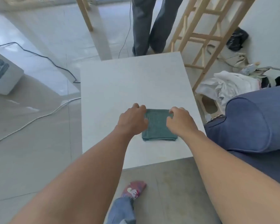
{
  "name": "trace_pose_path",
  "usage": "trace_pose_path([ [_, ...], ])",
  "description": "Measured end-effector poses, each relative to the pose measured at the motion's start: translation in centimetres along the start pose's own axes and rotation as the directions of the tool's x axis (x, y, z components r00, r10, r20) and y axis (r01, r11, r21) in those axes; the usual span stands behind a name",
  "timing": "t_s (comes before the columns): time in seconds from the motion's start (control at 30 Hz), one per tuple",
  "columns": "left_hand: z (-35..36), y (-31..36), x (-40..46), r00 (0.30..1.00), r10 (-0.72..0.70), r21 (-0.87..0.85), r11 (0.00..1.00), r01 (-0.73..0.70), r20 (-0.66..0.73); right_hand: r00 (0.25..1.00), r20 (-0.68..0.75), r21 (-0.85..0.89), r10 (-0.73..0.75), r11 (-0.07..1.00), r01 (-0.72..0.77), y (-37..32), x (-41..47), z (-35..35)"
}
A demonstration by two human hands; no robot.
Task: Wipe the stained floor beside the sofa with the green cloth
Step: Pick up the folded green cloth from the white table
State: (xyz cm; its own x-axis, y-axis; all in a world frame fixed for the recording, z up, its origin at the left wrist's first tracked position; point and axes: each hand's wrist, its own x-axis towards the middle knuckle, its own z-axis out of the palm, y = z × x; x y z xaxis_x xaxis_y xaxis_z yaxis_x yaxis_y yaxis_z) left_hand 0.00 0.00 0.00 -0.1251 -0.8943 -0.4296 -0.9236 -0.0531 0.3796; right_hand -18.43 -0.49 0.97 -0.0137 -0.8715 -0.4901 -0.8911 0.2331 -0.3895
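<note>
Left hand [132, 121] and right hand [179, 121] pinch far corners of folded green cloth [158, 126], lying flat on white bench [120, 78]. Advice: lift both corners together, keep fold intact, carry to grey floor [168, 183] beside blue sofa [252, 123]. Count: two hands, one cloth, one bench, one sofa.

Both arms extended; left hand [132, 121] and right hand [179, 121] curled, knuckles up.
</note>
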Motion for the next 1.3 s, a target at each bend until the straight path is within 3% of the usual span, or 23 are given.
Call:
trace_pose_path([
  [0.13,5.6,-2.1,3.2,0.997,-0.072,0.015,0.997,0.072,-0.002,0.992,-0.028,-0.003,0.125,0.992,-0.125,2.7,3.6,4.9],
  [0.23,8.3,-2.7,5.2,0.99,-0.09,-0.019,0.996,0.088,-0.105,0.97,-0.13,0.051,0.207,0.978,-0.202,3.9,5.6,7.6],
  [0.3,8.8,-2.7,6.2,0.98,-0.101,-0.051,0.994,0.093,-0.171,0.953,-0.192,0.118,0.234,0.97,-0.215,4.2,6.3,8.2],
  [0.53,9.8,-2.3,6.3,0.966,-0.132,-0.201,0.976,0.087,-0.222,0.947,-0.196,0.275,0.255,0.941,-0.196,5.6,6.5,8.5],
  [0.77,8.1,-0.7,6.0,0.992,0.006,-0.451,0.89,-0.062,-0.125,0.95,-0.204,0.453,0.237,0.883,-0.123,6.8,5.2,7.3],
  [0.9,7.7,1.1,6.0,0.985,0.159,-0.407,0.897,-0.171,-0.062,0.964,-0.187,0.548,0.189,0.834,-0.057,8.5,3.8,7.0],
  [1.03,8.9,2.7,6.2,0.954,0.3,-0.29,0.911,-0.295,-0.028,0.976,-0.165,0.475,0.14,0.879,-0.046,10.9,2.1,7.3],
  [1.3,13.8,9.2,4.5,0.885,0.459,-0.205,0.876,-0.436,0.08,0.921,-0.207,0.53,0.329,0.829,-0.177,18.6,-3.6,8.3],
])
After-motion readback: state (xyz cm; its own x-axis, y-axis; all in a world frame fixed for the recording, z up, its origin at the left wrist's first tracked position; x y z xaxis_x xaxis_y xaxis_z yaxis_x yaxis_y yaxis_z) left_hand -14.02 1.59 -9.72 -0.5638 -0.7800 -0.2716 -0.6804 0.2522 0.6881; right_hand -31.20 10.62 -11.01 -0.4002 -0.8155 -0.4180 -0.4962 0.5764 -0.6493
